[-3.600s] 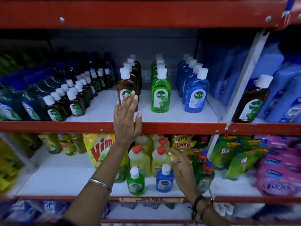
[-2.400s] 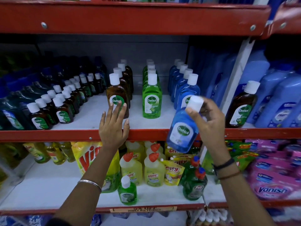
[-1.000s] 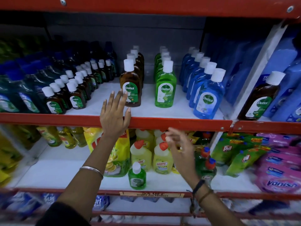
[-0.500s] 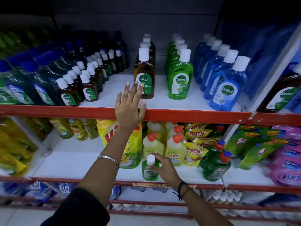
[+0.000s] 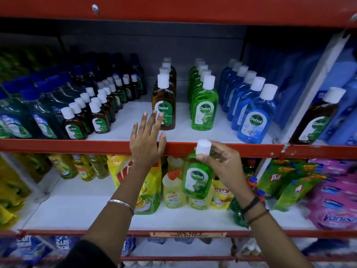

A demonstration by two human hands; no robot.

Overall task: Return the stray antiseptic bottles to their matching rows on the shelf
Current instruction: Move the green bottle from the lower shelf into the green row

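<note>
My right hand (image 5: 222, 165) grips a small green Dettol bottle (image 5: 197, 176) by its neck, just below the white cap, in front of the red edge of the upper shelf (image 5: 241, 149). On that shelf stand a brown Dettol row (image 5: 164, 105), a green Dettol row (image 5: 204, 107) and a blue Dettol row (image 5: 255, 117). My left hand (image 5: 146, 140) rests flat on the red shelf edge, fingers spread, just in front of the brown row. A lone brown Dettol bottle (image 5: 316, 118) stands right of the white divider (image 5: 313, 86), among blue containers.
Small brown Dettol bottles (image 5: 85, 117) and dark green pouches (image 5: 23, 117) fill the upper shelf's left. The lower shelf (image 5: 81, 215) holds a yellow Vim pouch (image 5: 143, 182), Harpic bottles (image 5: 173, 188), Pril packs (image 5: 284, 184) and pink Vanish packs (image 5: 336, 198). A red shelf (image 5: 173, 8) hangs overhead.
My right hand has lifted the green bottle off the lower shelf up to the upper shelf's edge. Before that it set a blue bottle at the front of the blue row. My left hand stayed.
</note>
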